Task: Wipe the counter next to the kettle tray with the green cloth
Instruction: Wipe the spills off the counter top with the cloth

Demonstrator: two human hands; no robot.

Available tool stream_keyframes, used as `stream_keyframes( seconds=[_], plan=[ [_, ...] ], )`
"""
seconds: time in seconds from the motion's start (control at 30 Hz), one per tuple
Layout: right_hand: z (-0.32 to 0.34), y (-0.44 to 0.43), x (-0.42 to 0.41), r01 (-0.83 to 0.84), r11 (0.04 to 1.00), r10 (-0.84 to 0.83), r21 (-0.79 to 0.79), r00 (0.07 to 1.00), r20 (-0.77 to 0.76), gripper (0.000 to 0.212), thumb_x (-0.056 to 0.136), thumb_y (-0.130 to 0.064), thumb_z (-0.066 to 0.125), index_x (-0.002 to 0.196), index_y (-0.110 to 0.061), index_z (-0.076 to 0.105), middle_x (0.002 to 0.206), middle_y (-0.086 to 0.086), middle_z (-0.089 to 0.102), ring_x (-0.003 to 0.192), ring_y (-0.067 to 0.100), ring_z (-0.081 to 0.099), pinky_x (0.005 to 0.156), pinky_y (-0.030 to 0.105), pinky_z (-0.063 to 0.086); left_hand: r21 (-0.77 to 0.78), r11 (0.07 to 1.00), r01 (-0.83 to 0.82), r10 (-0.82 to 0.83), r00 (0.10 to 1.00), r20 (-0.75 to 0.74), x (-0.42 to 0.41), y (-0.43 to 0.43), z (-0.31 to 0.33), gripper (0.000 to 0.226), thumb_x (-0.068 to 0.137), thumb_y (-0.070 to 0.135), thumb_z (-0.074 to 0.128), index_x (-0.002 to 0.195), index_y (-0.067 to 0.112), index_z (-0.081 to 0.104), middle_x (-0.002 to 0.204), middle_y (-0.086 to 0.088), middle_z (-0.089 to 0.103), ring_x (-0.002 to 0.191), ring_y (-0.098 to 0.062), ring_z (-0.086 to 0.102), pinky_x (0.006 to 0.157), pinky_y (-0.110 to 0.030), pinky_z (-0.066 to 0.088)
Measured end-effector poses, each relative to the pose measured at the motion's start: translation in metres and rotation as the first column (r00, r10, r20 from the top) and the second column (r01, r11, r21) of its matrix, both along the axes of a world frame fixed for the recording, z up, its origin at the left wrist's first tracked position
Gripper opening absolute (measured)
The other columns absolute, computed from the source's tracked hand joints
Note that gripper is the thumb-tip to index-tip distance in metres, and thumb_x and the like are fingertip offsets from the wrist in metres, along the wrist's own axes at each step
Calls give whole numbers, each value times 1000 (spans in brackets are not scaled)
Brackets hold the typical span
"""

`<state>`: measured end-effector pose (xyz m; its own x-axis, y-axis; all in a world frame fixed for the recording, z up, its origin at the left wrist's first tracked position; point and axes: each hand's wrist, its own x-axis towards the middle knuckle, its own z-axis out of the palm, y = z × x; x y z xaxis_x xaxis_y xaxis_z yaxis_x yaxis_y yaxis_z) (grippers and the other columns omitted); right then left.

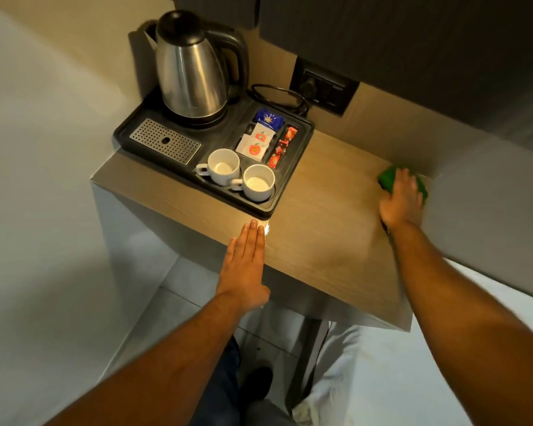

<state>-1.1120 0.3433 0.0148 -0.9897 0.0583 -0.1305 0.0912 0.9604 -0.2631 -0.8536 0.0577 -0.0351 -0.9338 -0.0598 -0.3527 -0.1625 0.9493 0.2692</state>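
Head view, nearest first: the left hand (247,262) lies flat, fingers straight and together, on the front edge of the wooden worktop (326,241), holding nothing, just in front of the black kettle tray (302,155). Farther back and well to the right, the right hand (401,199) presses palm-down on the green cloth (388,176), fingers spread over it, at the worktop's far right corner against the wall, well apart from the tray.
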Motion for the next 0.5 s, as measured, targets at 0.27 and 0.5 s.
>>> stream_keyframes(
  seconds=[0.27, 0.5],
  plan=[
    [-4, -56, 62, -35, 999, 35, 16, 999, -2, 79, 100, -8, 47, 171, -18, 14, 180, 4, 9, 167, 27, 6, 135, 53, 7, 6, 1000, -26, 26, 1000, -2, -3, 4, 3, 145, 78, 38, 81, 159, 12, -37, 173, -13, -39, 160, -32, -35, 136, -55, -4],
    [3, -149, 28, -358, 932, 357, -58, 934, -24, 75, 103, -12, 47, 171, -23, 16, 180, -3, 9, 167, 21, 5, 136, 48, 5, 23, 1000, 6, -5, 1000, -19, 0, -7, -6, 148, 76, 47, 79, 157, 17, -41, 172, -8, -42, 159, -28, -38, 130, -49, -16]
  ],
)
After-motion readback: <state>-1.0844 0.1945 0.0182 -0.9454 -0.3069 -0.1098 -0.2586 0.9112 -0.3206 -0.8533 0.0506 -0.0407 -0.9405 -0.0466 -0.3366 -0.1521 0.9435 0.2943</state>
